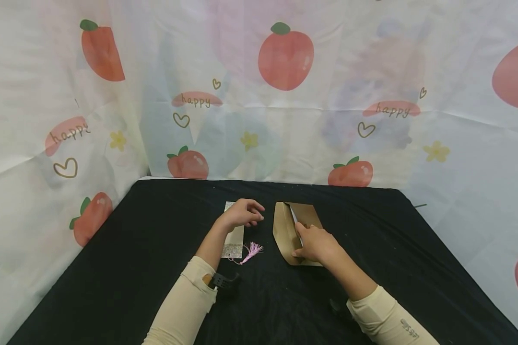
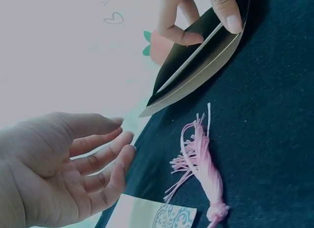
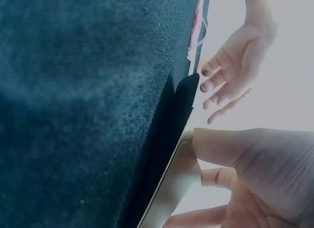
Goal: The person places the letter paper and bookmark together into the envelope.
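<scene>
A brown paper envelope [image 1: 283, 235] lies with its flap spread to the left. Along its mouth shows the edge of a white card [image 2: 189, 60], most of it hidden inside. My right hand [image 1: 318, 243] is at this mouth, pinching the card's edge between thumb and fingers. Over a pale bookmark [image 1: 234, 239] with a patterned end hovers my left hand [image 1: 243, 213], its fingers loosely bent around nothing. A pink tassel [image 2: 206, 174] on a thin cord lies beside the bookmark, on the side toward the envelope.
Black cloth [image 1: 125, 268] covers the table. White curtains [image 1: 241, 57] printed with peaches, hearts and flowers stand behind it and at both sides. A dark strap [image 1: 225, 281] is on the left wrist.
</scene>
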